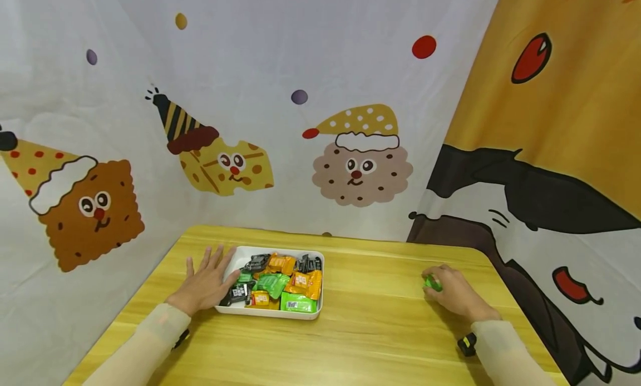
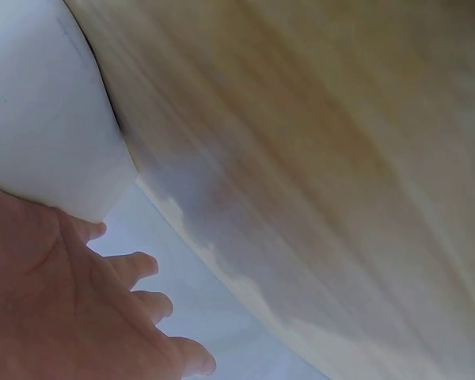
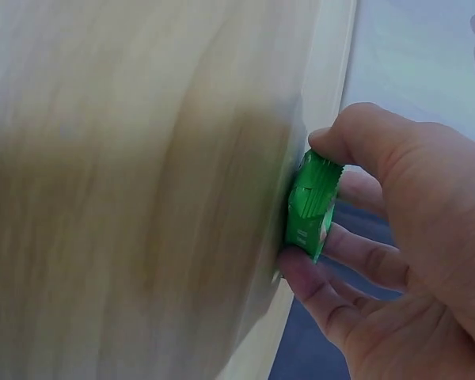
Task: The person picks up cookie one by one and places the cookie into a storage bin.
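A white tray [image 1: 270, 315] on the left half of the table holds several wrapped sweets in black, orange and green. My left hand [image 1: 206, 283] rests at the tray's left edge, fingers straight and spread, its thumb over the rim. In the left wrist view the palm [image 2: 55, 293] lies against the tray's white outer wall [image 2: 55, 119]. Toward the right side of the table, my right hand [image 1: 458, 291] pinches a green wrapped sweet [image 3: 310, 207] between thumb and fingers. That sweet is at or just above the tabletop; I cannot tell if it touches.
The wooden table [image 1: 370, 330] has rounded far corners. Behind it hangs a white cloth [image 1: 300, 52] printed with cartoon biscuits and cheese. A large cartoon print [image 1: 551, 124] covers the cloth on the right.
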`<move>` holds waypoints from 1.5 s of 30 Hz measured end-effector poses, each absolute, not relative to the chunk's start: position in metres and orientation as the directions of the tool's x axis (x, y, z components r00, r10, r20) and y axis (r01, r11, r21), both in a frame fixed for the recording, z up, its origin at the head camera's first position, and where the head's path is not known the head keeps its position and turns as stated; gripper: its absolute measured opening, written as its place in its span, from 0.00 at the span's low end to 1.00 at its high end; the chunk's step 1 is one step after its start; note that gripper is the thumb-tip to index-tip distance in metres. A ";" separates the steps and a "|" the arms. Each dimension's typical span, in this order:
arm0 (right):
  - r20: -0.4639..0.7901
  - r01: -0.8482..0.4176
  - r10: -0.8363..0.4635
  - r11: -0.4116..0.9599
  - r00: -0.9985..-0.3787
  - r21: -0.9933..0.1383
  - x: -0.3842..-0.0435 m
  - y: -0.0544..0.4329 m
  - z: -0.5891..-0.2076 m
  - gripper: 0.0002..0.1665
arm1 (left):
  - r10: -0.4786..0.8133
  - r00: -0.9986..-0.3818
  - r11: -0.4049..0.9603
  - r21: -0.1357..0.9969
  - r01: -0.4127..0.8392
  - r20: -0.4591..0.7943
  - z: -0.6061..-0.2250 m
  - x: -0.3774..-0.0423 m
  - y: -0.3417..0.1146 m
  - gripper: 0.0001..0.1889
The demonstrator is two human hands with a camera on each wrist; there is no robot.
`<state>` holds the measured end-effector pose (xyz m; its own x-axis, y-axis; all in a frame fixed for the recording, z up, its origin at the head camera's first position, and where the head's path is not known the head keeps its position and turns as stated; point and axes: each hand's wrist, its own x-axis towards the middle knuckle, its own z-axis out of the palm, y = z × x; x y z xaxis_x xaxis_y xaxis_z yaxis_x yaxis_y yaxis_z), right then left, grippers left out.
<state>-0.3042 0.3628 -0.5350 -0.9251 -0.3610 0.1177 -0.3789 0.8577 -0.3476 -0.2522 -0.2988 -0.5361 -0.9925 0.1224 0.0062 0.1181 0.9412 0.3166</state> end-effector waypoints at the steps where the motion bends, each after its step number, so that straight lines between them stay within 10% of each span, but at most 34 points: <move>1: 0.121 -0.384 -0.366 0.856 -0.923 -0.345 -0.303 0.362 -0.534 0.24 | 0.124 -0.992 0.941 0.316 0.120 0.008 -0.536 -0.252 -0.299 0.43; 45: 0.238 -0.588 -0.538 0.741 -0.809 -0.324 -0.294 0.231 -0.494 0.24 | 0.131 -0.991 0.940 0.316 0.125 0.001 -0.533 -0.251 -0.298 0.44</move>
